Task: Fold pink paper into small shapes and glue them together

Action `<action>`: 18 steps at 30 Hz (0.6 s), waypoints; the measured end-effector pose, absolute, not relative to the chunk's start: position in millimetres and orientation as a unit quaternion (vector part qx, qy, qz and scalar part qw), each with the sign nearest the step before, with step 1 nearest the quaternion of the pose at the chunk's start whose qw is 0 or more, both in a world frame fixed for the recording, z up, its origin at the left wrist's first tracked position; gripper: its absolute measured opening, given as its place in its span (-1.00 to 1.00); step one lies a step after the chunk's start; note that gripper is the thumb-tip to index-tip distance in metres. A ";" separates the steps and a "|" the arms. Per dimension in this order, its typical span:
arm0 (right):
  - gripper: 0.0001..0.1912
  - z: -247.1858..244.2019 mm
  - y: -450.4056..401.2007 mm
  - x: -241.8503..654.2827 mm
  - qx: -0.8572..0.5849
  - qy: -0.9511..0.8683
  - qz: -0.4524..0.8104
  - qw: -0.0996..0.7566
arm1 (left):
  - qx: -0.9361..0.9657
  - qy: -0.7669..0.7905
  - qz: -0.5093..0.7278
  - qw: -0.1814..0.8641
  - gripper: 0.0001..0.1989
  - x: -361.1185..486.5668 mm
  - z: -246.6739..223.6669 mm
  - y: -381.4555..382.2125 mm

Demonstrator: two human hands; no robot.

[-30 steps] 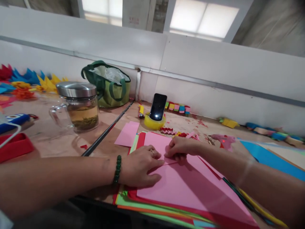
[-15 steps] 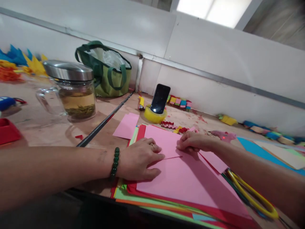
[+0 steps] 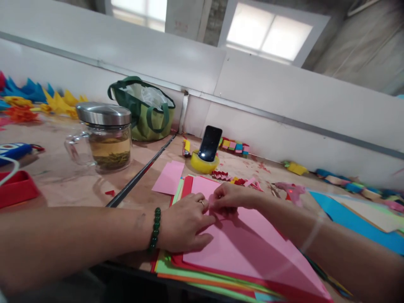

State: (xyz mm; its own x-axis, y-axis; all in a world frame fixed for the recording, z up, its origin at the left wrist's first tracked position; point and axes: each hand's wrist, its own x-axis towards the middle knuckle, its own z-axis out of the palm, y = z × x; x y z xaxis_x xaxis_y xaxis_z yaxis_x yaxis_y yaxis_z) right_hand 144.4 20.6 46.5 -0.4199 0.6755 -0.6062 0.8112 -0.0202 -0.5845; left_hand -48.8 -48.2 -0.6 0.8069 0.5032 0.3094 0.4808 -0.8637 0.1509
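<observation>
A large pink paper sheet [image 3: 249, 246] lies on top of a stack of coloured sheets [image 3: 195, 273] at the near table edge. My left hand [image 3: 186, 225], with a ring and a green bead bracelet at the wrist, presses flat on the sheet's left part. My right hand [image 3: 232, 198] is just beyond it, fingertips pinching the folded far edge of the same pink sheet. The two hands nearly touch.
A lidded glass jar of tea [image 3: 109, 139] stands at the left, a green bag [image 3: 147, 111] behind it. A phone [image 3: 210, 143] leans in a yellow tape roll [image 3: 203, 164]. A smaller pink sheet [image 3: 168, 176], paper scraps, a pink glue gun [image 3: 292, 191] and blue sheets [image 3: 356, 214] lie around.
My right hand slid left along the pink sheet's fold until it met my left hand. My left hand stayed pressed down. The view tilted up again.
</observation>
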 end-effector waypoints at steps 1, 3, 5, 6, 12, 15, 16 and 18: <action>-0.72 42.1 20.0 142.9 0.529 0.695 -0.481 0.070 | 0.951 0.255 0.174 0.027 -0.75 -49.0 -0.3 -48.5; -0.69 36.1 20.9 143.2 0.532 0.699 -0.473 0.065 | 0.952 0.251 0.176 0.020 -0.76 -49.2 0.2 -48.6; -0.69 34.0 23.6 147.4 0.542 0.704 -0.454 0.063 | 0.953 0.248 0.175 0.022 -0.78 -49.6 0.9 -48.3; -0.69 33.8 25.1 151.1 0.549 0.705 -0.444 0.062 | 0.953 0.246 0.175 0.025 -0.78 -49.9 1.3 -48.2; -0.69 29.3 30.4 194.3 0.584 0.710 -0.392 0.032 | 0.953 0.251 0.166 0.046 -0.79 -49.9 4.0 -47.0; -0.69 29.5 28.6 213.3 0.603 0.718 -0.347 0.009 | 0.944 0.264 0.187 0.065 -0.81 -48.9 1.8 -43.9; -0.69 31.2 26.7 216.1 0.609 0.721 -0.330 -0.001 | 0.941 0.268 0.196 0.071 -0.80 -48.5 0.6 -42.2; -0.71 36.8 20.5 216.0 0.592 0.745 -0.307 -0.020 | 0.934 0.281 0.204 0.080 -0.79 -47.5 -1.7 -38.4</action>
State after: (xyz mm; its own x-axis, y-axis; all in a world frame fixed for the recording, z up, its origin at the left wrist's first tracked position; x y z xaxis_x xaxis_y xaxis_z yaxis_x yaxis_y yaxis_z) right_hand 216.0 20.5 36.8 -0.2992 0.8944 -0.3324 0.8695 0.1121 -0.4810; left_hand -47.5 -38.4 -1.7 0.7588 0.5578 0.3362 0.4921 -0.8292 0.2651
